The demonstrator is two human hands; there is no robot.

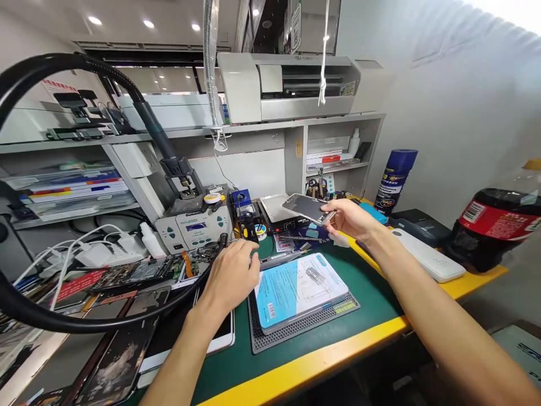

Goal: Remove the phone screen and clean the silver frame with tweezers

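Observation:
My right hand [349,217] is closed on one end of a phone screen [306,207], a thin dark panel with a pale edge, held tilted above the back of the bench. My left hand [237,268] hovers over the bench with its thumb apart from the bent fingers, and nothing shows in it. Just right of that hand lies a blue and white boxed package [302,290] on a grey perforated mat [304,332]. A black handled tool [251,228] stands beyond the left fingertips, partly hidden.
A hot-air station [198,225] stands at the back left, its black hose [127,324] looping across the front left. Phone parts [122,349] crowd the left side. On the right are a spray can [392,180], a white power bank [426,254] and a cola bottle [490,225].

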